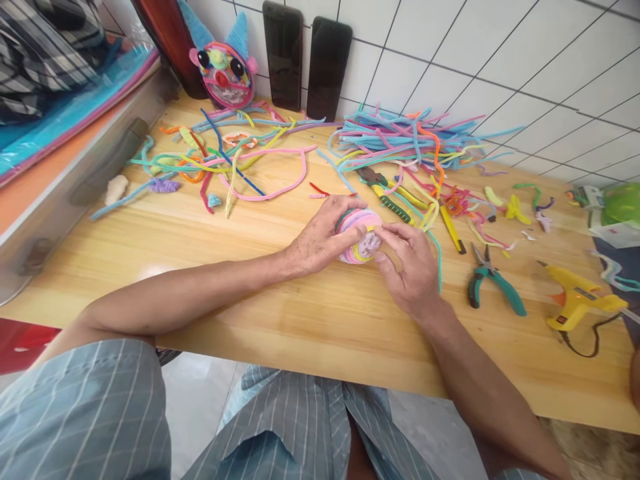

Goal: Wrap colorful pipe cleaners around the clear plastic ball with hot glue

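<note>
Above the middle of the wooden table, a round piece of coiled pipe cleaners (360,220) in pink, yellow and white is held between both hands. My left hand (325,237) is closed around its left side, with the thumb lying across the front. On the right side, my right hand (410,263) pinches at the piece's edge by a yellow strip with thumb and forefinger. Whether a small loose bit sits in that pinch is too small to tell. Just behind the hands lie green-and-yellow handled pliers (393,203).
A pile of pipe cleaners (390,140) lies along the tiled wall. Two phones (327,67) lean there beside a decorated face figure (227,77). To the right are a yellow cutter knife (451,229), teal pliers (493,280) and a yellow glue gun (575,293). A plastic bin (75,180) stands left.
</note>
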{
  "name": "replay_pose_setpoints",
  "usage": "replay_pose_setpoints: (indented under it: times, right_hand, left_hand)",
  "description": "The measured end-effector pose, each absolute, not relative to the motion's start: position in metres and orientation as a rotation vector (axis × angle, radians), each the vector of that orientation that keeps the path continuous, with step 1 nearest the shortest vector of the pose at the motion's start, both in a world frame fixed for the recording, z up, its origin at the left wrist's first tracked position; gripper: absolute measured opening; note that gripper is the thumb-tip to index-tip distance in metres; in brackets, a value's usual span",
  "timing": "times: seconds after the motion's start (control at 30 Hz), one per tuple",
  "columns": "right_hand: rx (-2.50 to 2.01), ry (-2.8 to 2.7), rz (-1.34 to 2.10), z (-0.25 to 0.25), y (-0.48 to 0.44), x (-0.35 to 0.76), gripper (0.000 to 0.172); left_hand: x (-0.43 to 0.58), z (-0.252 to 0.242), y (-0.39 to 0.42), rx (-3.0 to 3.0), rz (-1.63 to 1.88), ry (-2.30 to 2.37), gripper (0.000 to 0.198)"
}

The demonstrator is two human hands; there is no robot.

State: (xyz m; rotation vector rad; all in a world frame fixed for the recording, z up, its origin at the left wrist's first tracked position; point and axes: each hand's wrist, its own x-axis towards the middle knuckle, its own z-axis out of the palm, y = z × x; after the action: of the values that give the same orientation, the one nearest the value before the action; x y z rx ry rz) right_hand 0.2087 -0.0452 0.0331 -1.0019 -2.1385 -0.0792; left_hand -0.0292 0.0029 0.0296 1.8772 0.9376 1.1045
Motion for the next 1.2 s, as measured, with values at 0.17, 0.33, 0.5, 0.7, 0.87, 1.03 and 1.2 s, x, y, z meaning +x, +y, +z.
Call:
replay_pose_setpoints:
  times: [0.17, 0.33, 0.5, 0.7, 0.87, 1.03, 1.2]
  right_hand:
    - [-1.003, -2.150, -0.075, 0.033, -0.046, 0.208, 0.043]
    - [-1.024, -2.131, -0.088, 0.033, -0.044, 0.208, 0.037]
    - [-1.024, -2.134, -0.057, 0.033, -0.042, 0.210, 0.041]
    - [-0.980, -2.112, -0.073, 0.031, -0.041, 0.211, 0.045]
    - [-1.001, -2.117, -0.049, 0.031, -0.041, 0.211, 0.048]
    - [-1.015, -2.135, -0.065, 0.032, -0.042, 0.211, 0.052]
    - [-1.015, -2.140, -0.061, 0.029, -0.043, 0.209, 0.068]
  left_hand:
    - [-0.029, 0.040, 0.002, 1.784, 1.016, 0.944, 0.047]
    - [-0.029, 0.037, 0.002, 1.731, 1.043, 0.940, 0.043]
    - [-0.028, 0.028, 0.002, 1.708, 1.051, 0.969, 0.053]
    - [-0.029, 0.024, 0.001, 1.810, 1.068, 0.929, 0.056]
    - [-0.029, 0.022, -0.002, 1.831, 1.063, 0.929, 0.053]
    - [-0.030, 0.022, -0.002, 1.805, 1.093, 0.893, 0.052]
    - [-0.030, 0.024, -0.002, 1.839, 1.041, 0.898, 0.060]
